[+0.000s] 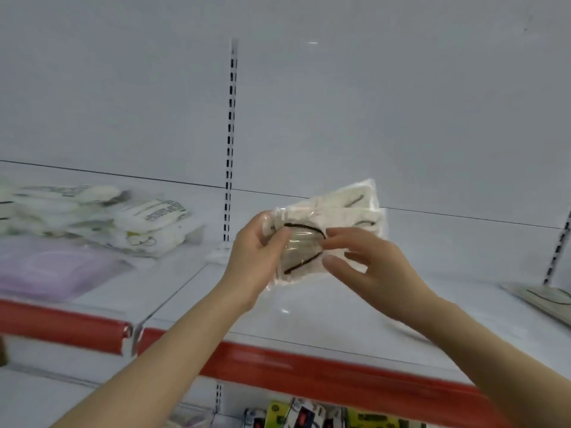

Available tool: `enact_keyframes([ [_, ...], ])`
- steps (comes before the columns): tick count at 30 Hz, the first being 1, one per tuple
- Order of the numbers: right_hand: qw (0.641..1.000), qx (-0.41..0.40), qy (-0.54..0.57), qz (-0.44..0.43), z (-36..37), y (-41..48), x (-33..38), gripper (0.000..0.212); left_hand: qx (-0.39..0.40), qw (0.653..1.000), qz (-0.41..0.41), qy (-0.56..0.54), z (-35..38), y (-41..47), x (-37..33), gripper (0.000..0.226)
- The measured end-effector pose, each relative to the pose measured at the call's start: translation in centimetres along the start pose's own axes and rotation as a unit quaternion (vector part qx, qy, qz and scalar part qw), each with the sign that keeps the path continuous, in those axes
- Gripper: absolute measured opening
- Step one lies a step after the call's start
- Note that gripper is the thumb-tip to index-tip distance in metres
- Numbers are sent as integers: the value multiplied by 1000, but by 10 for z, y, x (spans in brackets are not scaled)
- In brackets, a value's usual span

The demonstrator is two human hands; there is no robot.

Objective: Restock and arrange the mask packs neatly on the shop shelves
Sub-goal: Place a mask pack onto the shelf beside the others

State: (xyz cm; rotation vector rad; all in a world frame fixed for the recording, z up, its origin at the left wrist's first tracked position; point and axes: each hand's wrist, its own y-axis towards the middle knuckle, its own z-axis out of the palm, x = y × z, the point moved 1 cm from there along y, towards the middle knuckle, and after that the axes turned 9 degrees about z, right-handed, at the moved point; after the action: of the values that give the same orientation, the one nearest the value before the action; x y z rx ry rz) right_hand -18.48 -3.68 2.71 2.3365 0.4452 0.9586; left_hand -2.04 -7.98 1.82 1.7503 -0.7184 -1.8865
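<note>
Above the white shelf, the left hand grips a clear mask pack (cream masks, black loops) while the right hand pinches its middle.

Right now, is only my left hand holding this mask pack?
No, the left hand grips one end of the mask pack while the right hand pinches its clear wrapper too.

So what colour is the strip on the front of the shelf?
Red; the strip shows best in the head view.
</note>
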Motion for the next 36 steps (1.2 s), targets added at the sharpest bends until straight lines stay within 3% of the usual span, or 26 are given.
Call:
enact_keyframes([
  [3,986,-154,16,57,-13,15,-9,32,42,999,12,-3,-31,-1,0,22],
  [5,972,-165,56,156,-22,20,-16,60,78,997,-1,-20,-49,-1,0,23],
  [7,957,-116,122,236,-23,21,-24,76,119,992,-36,-13,-61,-2,3,22],
  [11,937,7,183,297,-2,8,-37,52,182,973,-121,79,-77,-9,21,37],
  [13,934,2,203,293,5,5,-38,32,144,975,-126,113,-78,-11,29,39],
  [16,929,-44,234,282,6,9,-29,14,61,993,-72,74,-74,-10,30,25],
  [19,927,-57,234,286,7,10,-26,21,41,995,-74,45,-77,-9,31,39],
  [22,919,-23,226,321,14,-1,-34,38,81,982,-132,109,-83,-13,34,63],
  [27,912,-17,231,339,21,-6,-34,48,118,969,-112,188,-80,-14,38,16],
  [31,916,0,233,327,27,8,-24,50,103,969,-111,197,-96,2,32,26],
  [33,934,9,202,294,36,20,-18,48,92,967,-131,198,-112,16,25,32],
  [36,959,17,122,255,59,37,-10,25,78,950,-170,250,-136,31,23,27],
])
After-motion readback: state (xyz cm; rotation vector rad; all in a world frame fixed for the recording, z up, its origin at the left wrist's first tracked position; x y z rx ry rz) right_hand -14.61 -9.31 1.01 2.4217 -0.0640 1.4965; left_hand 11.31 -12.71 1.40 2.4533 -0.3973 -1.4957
